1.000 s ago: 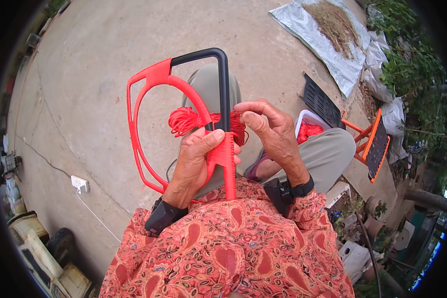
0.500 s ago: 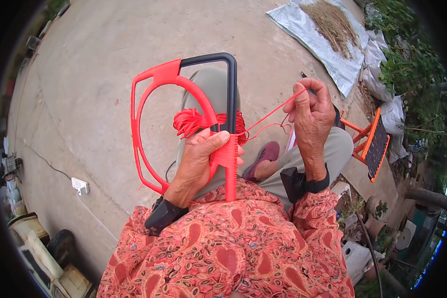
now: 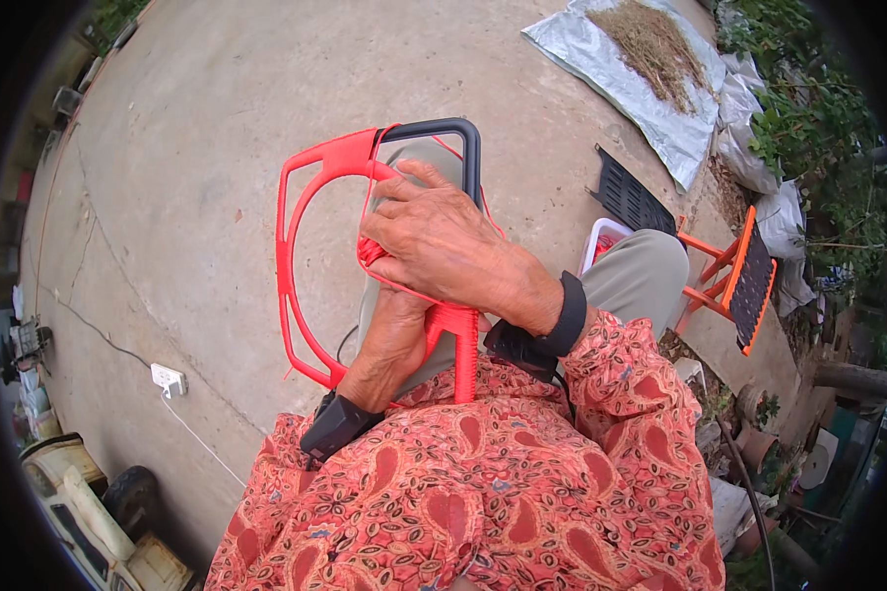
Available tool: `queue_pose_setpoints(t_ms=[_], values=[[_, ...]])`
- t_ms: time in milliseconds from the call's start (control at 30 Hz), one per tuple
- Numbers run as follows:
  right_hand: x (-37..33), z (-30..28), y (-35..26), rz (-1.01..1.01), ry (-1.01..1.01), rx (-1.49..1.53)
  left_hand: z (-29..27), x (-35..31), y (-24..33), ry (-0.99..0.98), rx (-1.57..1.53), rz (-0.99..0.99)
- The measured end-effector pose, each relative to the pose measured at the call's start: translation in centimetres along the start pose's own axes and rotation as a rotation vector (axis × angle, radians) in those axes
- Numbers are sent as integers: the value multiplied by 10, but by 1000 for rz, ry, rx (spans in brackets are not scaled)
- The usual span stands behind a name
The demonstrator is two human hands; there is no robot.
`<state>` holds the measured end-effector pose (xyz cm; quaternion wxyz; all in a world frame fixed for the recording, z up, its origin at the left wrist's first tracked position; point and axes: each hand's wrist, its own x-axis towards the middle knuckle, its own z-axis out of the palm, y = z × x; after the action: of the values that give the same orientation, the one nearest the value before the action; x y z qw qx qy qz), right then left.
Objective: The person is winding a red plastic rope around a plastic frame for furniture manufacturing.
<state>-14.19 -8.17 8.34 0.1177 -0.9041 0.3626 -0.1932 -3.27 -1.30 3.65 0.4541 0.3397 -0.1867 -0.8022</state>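
A tubular frame [image 3: 345, 155] with an inner ring is tightly wrapped in red cord; a bare black bar [image 3: 474, 163] forms its upper right corner. My left hand [image 3: 391, 335] is closed around its lower middle, fingers hidden beneath my right hand. Crossing over the left, my right hand [image 3: 453, 241] has bent fingers at a bundle of red cord [image 3: 370, 252], mostly covered by that hand. One loose strand runs from the bundle up to the frame's top; another passes behind the black bar and shows to its right.
The frame rests against my lap and knees. Right of my knee are a white tub [image 3: 601, 236] with red contents, a black slatted panel [image 3: 634, 189] and an orange folding stool [image 3: 729, 286]. A silver sheet [image 3: 572, 44] holds dried plants. At left lie a white power strip [image 3: 169, 379] and a toy vehicle [image 3: 94, 502].
My right hand has come in from the right, where it held the cord stretched out, and now lies over my left hand at the bundle. A strand now goes up over the frame's top.
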Motion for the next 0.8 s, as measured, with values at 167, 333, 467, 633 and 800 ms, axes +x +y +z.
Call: queue_pose_setpoints(t_ms=[167,333,467,633,800], values=[[-1,9,2,0,86,220,5,0,2,16,-33,2],[-1,-6,-7,210,167,710,8,-1,13,-130,19,-112],[-7,-28,-13,360,319,1206,9,-3,13,-90,42,-181],[-23,-61,-17,310,512,1035,22,2,8,-12,96,-77],[-54,-118,-12,369,592,473,12,1,16,42,6,-153]])
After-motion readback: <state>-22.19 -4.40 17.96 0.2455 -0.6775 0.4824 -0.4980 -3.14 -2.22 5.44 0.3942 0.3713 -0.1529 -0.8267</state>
